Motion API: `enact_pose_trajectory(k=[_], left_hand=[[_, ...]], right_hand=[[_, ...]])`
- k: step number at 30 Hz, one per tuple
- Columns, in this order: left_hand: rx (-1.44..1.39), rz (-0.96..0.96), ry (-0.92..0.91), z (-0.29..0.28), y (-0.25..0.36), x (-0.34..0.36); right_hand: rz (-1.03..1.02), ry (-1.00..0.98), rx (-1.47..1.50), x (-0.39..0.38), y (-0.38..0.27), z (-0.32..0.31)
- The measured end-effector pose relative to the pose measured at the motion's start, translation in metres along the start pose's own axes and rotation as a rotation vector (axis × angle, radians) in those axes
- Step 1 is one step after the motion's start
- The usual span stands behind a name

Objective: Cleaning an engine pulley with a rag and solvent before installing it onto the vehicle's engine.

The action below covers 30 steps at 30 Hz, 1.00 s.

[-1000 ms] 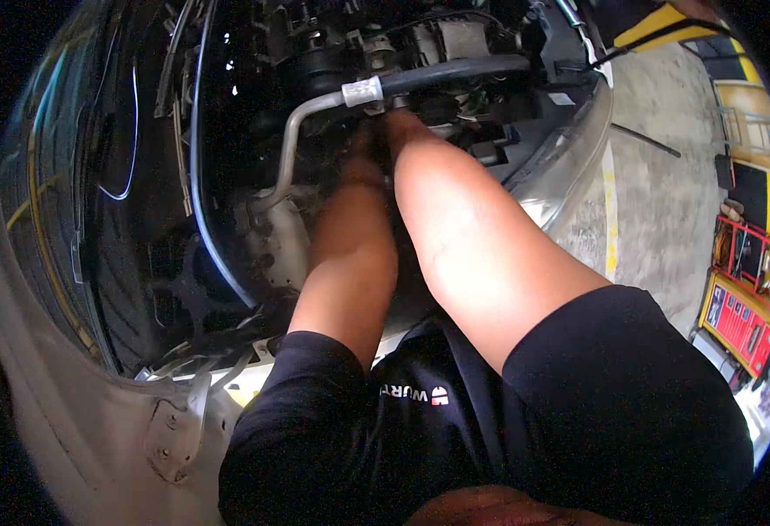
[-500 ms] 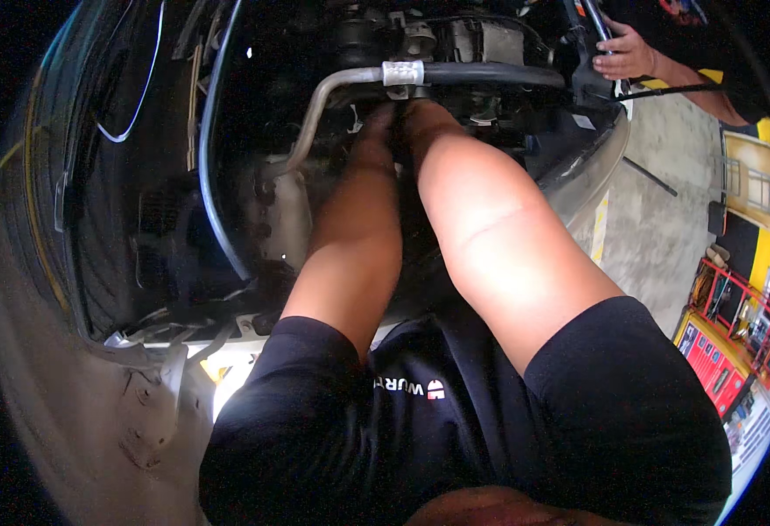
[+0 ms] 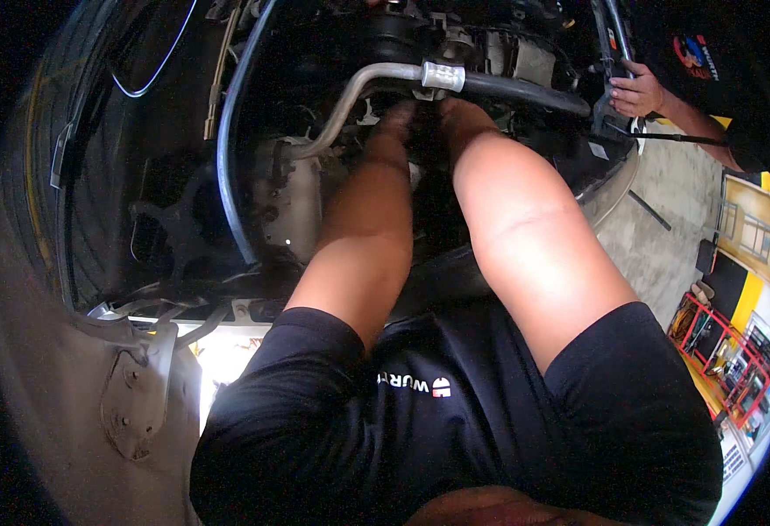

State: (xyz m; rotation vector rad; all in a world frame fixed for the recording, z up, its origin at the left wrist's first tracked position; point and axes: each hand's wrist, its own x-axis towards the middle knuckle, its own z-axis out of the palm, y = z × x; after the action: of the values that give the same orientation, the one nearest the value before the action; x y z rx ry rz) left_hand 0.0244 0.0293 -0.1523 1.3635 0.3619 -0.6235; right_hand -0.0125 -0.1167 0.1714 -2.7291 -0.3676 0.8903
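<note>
1. The metal pipe (image 3: 341, 114) lies across the engine (image 3: 459, 39), just beyond the person's hands. Its lower end points toward the lower left; from there it slants up and away, then bends to the right.
2. A silver collar (image 3: 443, 76) joins the pipe to a black hose (image 3: 525, 91). The long axis of collar and hose runs left to right, dipping slightly at the right end.
3. The left hand (image 3: 399, 114) reaches into shadow just below the collar, on its left side. Its fingers are too dark to tell whether they are spread, closed or holding anything.
4. The right hand (image 3: 462, 112) is beside it, near the hose's collar end. Its fingers are likewise hidden, so their state cannot be told; nor can contact with the hose.
5. At the right, a co-worker's hand (image 3: 637, 92) curls over a dark upright part.
6. A red rack (image 3: 725, 346) stands on the floor (image 3: 665, 180), well apart from the hands.
</note>
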Motion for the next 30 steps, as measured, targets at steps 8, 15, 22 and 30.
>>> enact_pose_trajectory(k=[8,15,22,30], left_hand=[[-0.150,-0.219,0.163,0.023,0.064,-0.076],[-0.225,-0.184,0.163,0.044,0.130,-0.145],[-0.238,-0.300,0.068,0.046,0.135,-0.130],[-0.547,-0.256,0.017,0.034,0.078,-0.086]], right_hand=[[0.029,0.095,0.076,0.013,0.008,0.010],[0.070,0.066,0.101,0.030,0.006,0.018],[0.155,0.052,0.172,0.036,-0.001,0.022],[0.240,0.078,0.269,0.043,-0.002,0.036]])
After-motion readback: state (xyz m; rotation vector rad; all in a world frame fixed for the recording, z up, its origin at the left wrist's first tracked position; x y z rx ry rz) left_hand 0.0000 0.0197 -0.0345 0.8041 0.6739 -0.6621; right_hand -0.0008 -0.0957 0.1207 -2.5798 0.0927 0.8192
